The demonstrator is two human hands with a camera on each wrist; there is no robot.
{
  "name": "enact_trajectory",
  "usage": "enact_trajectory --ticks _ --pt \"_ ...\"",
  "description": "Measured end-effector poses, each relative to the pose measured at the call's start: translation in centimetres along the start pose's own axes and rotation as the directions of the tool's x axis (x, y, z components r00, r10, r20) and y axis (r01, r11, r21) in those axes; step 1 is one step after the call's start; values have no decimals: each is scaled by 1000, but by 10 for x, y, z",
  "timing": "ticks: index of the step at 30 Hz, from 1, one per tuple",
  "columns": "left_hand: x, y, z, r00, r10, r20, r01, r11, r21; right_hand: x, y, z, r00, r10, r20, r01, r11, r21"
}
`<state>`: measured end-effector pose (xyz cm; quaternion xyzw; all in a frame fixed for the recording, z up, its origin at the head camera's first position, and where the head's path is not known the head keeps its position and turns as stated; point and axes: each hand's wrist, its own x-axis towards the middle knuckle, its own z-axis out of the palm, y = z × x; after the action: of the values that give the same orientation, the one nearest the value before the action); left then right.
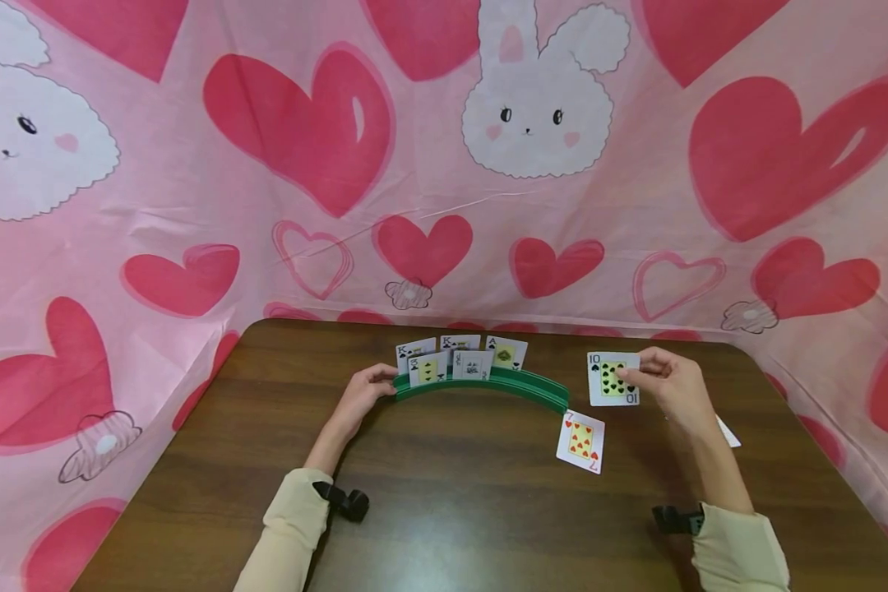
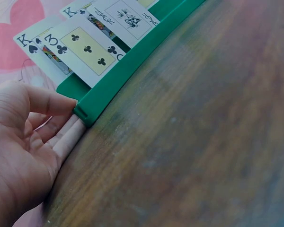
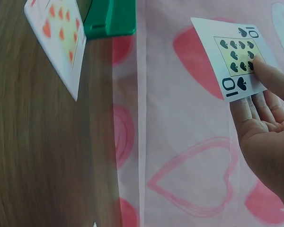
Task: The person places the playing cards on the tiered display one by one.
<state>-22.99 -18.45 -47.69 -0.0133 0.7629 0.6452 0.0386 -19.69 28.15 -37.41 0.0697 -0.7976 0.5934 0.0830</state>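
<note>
My right hand (image 1: 677,390) holds up a ten of spades (image 1: 599,393), thumb on its face and fingers behind it, to the right of a curved green card holder (image 1: 529,386). At the holder's left end, my left hand (image 1: 361,399) grips the tip between thumb and fingers. Two kings (image 1: 409,349) and an ace (image 1: 516,352) stand in its back row. In front of them are a three of clubs (image 2: 83,56) and a joker (image 1: 472,367). A seven of hearts (image 1: 580,441) is by the holder's right end, its top corner right at the tip.
A white card (image 1: 728,432) lies on the brown wooden table (image 1: 444,510), mostly hidden behind my right forearm. Pink cloth (image 1: 429,189) with hearts and rabbits hangs along the table's back and sides. Each wrist wears a black strap camera (image 1: 348,501).
</note>
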Motion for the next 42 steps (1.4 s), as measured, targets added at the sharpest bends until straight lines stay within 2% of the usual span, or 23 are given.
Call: enact_trajectory --ticks 6,12,19,25,34,37,40,42 --pt "2 1 -1 1000 -13 20 12 1000 21 6 -3 14 1000 19 -5 -19 998 61" --pt "0 0 0 1000 -5 5 4 1000 13 15 -8 32 1000 25 5 -26 989 148" --pt "1 -1 0 1000 7 6 -7 1000 18 25 -16 52 998 54 -8 -51 965 259" --pt "1 0 1 1000 -1 5 1 1000 10 31 -21 70 999 37 -40 -21 937 349" --pt "0 -1 0 1000 -5 -5 6 1000 15 33 -16 92 999 53 -5 -48 945 324" --pt "-2 4 0 1000 -8 11 8 1000 11 34 -13 95 998 57 -5 -53 949 311" --pt "-10 18 1 1000 -8 23 7 1000 20 35 -10 95 998 56 -2 -53 952 301" --pt "-10 21 1 1000 -2 28 2 1000 26 35 -9 95 999 54 -4 -51 954 294"
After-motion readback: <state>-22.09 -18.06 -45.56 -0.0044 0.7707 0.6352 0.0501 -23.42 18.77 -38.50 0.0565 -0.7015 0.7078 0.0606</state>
